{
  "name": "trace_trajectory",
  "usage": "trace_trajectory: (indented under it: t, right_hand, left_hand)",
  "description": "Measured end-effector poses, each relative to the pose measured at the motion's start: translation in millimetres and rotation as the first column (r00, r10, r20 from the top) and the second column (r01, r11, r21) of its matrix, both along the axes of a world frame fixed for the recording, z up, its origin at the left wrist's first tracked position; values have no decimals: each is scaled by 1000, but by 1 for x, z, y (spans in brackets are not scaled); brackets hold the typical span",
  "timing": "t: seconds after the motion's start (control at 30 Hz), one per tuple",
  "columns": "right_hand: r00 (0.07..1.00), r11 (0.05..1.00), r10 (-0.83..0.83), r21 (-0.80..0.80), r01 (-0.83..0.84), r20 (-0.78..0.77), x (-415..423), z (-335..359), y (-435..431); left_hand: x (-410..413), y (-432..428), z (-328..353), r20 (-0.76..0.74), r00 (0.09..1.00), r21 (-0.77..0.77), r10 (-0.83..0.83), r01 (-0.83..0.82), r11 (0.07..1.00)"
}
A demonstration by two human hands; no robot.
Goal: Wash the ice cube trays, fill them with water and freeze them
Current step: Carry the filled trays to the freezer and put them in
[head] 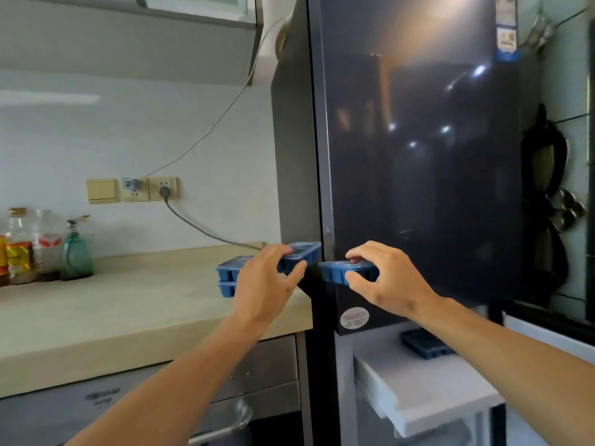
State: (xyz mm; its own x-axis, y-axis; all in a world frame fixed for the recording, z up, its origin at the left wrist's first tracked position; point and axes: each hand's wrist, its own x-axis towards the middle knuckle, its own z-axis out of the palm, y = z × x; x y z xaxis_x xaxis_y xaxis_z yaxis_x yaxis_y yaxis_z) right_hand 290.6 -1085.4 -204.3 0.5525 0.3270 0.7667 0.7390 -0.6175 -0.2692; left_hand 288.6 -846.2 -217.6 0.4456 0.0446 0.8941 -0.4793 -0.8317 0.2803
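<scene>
Home kitchen: beige countertop (128, 304); tall dark fridge (418, 156); oil bottles (19, 246); wall sockets (135, 189)

Soft daylight, warm glare on the dark fridge door (418, 140), mild blur, wide-angle bending at edges.

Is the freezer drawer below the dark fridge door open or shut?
Open: the white drawer juts out past the fridge door, and a blue ice cube tray lies in it.
</scene>
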Motion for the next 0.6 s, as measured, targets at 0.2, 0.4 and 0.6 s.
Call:
trace_trajectory:
  t: [0.2,0.4,0.6]
  right_hand:
    - [992,994,-105,-36,103,-64,-12,-43,-59]
    - [948,959,-266,-145,242,-173,-2,-93,-114]
    - [877,905,-393,-286,316,-276,35,-156,-155]
  left_hand:
    - [-26,-54,-35,-4,995,109,-98,97,989]
    - [-29,-98,-79,-127,974,192,-189,211,958]
    - [6,-141,-131,-400,912,284,-88,215,934]
